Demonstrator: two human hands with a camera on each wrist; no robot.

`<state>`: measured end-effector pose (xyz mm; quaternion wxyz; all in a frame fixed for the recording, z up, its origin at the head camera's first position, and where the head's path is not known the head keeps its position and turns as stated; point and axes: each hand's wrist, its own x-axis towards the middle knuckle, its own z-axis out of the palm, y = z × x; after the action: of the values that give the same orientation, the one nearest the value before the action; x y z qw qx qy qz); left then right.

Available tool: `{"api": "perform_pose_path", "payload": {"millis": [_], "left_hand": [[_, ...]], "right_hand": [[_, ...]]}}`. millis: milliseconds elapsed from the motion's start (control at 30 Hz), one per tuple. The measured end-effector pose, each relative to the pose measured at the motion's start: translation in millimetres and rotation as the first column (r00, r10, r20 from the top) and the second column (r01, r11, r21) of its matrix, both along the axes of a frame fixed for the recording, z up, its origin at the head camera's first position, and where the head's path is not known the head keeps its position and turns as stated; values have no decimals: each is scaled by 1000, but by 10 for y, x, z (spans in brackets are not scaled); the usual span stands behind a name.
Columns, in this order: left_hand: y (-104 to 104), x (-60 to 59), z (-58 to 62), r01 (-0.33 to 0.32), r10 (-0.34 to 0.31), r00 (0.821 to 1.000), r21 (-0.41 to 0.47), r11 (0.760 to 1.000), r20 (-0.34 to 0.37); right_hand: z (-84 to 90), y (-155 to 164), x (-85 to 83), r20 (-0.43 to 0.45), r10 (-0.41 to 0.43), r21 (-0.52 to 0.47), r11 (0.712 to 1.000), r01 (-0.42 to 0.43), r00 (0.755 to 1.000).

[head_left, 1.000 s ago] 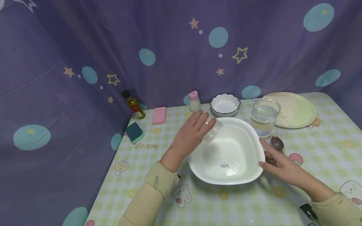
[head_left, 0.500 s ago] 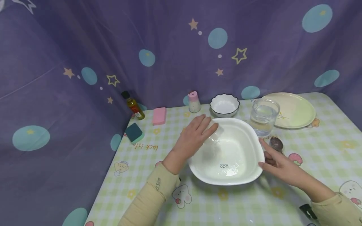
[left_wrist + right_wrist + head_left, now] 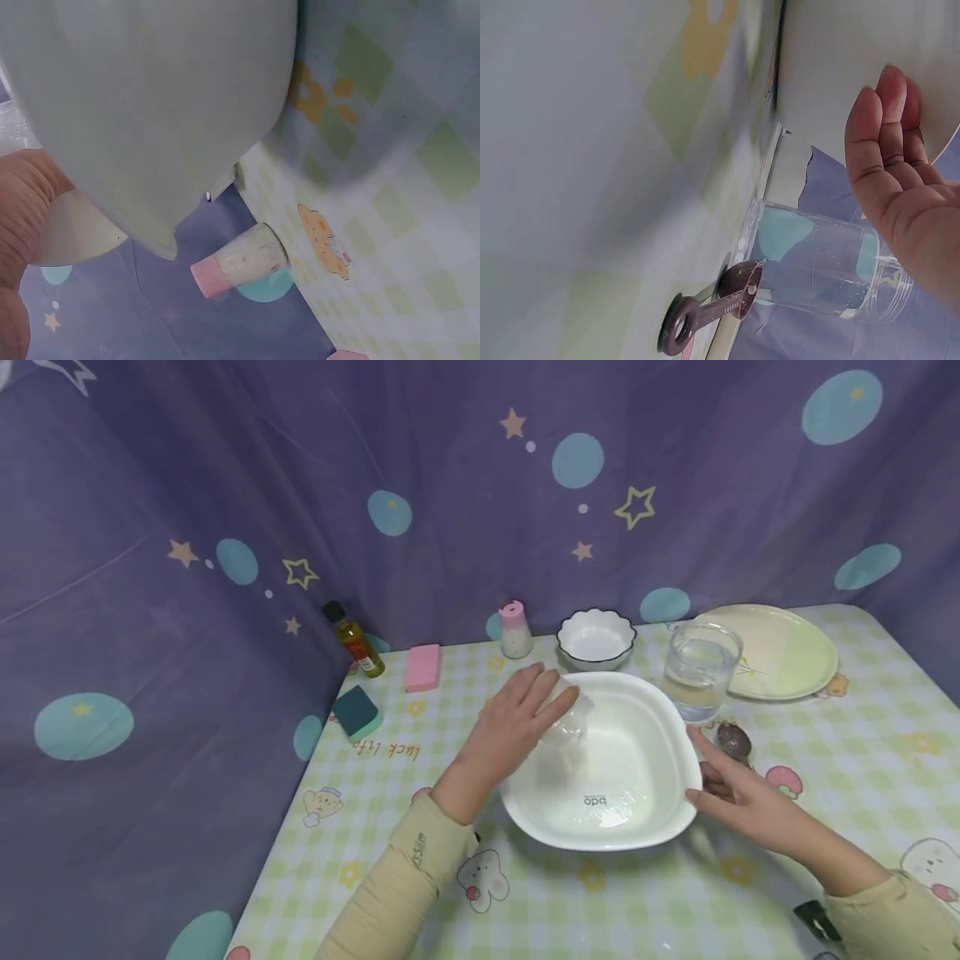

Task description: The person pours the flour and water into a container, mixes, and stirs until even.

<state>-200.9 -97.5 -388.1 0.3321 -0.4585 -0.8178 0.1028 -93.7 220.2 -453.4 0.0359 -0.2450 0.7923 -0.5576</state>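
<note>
Tipping a small clear cup (image 3: 567,720) over the white basin (image 3: 637,827), my left hand (image 3: 510,727) curls round it above the basin's left rim. My right hand (image 3: 738,793), fingers straight, steadies the right rim. A jolt there could knock the water glass (image 3: 701,670) just behind.

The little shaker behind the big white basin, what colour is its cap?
Pink. The shaker has a pink cap over a whitish body, clearest in the head view.

Basin (image 3: 637,827) mid-table, small bowl (image 3: 596,639) behind it, glass (image 3: 701,670) right, plate (image 3: 787,652) beyond glass, spoon (image 3: 733,742) before glass
</note>
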Motion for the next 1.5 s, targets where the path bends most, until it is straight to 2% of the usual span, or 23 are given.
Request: {"api": "perform_pose_path", "payload": {"millis": [133, 367, 633, 833, 1067, 1300, 1500], "left_hand": [[1, -2, -9, -2, 2, 1000, 6, 1000, 13], [-32, 14, -51, -43, 43, 999, 0, 999, 23], [-11, 22, -52, 18, -17, 998, -26, 1000, 53], [22, 22, 16, 2, -2, 1000, -21, 1000, -5], [19, 26, -31, 33, -32, 999, -21, 999, 27], [27, 20, -17, 6, -6, 1000, -14, 1000, 2], [33, 19, -48, 40, -40, 998, -8, 999, 43]], "right_hand": [[8, -3, 2, 1, -1, 5, 1000, 1, 1000], [11, -9, -3, 8, -8, 19, 1000, 7, 1000], [9, -6, -1, 20, 3, -2, 1000, -3, 1000], [10, -5, -6, 12, 8, -15, 1000, -8, 1000], [4, 1, -7, 13, 26, -28, 999, -25, 1000], [7, 12, -14, -1, 15, -15, 1000, -15, 1000], [3, 12, -12, 8, 21, -22, 1000, -21, 1000]]}}
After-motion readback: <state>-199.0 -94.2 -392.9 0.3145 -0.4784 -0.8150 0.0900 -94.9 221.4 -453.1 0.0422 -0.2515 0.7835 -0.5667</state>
